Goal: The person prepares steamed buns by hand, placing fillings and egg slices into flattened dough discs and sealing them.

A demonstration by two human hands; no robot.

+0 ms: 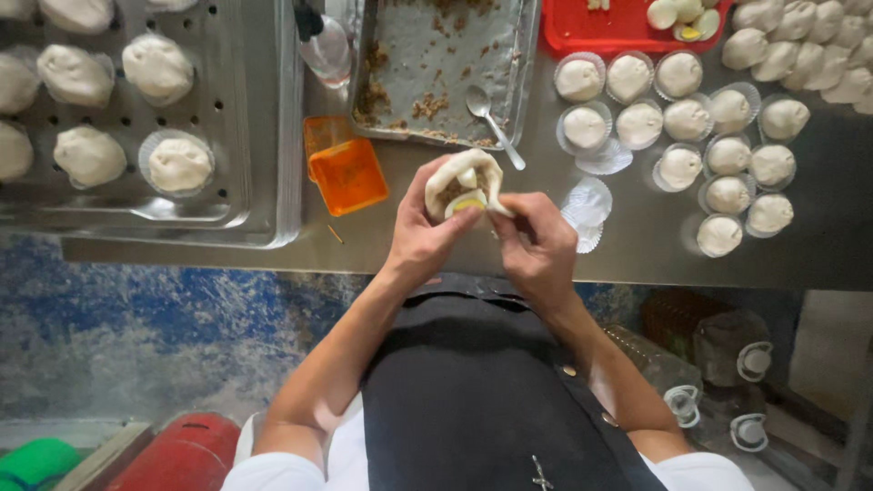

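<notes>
Left hand point(427, 232) is cupping the bun point(466, 185), fingers wrapped under it, just below the filling tray point(523, 86). Right hand point(536, 245) fingers are pinching its right rim shut. Dough looks soft, sticky, tearable; best held underneath. Opening is facing the camera; roughly round, no clear long axis.

A food-prep kitchen: steel worktable point(637, 245), perforated steamer tray point(236, 118), rows of dough buns point(727, 118).
</notes>
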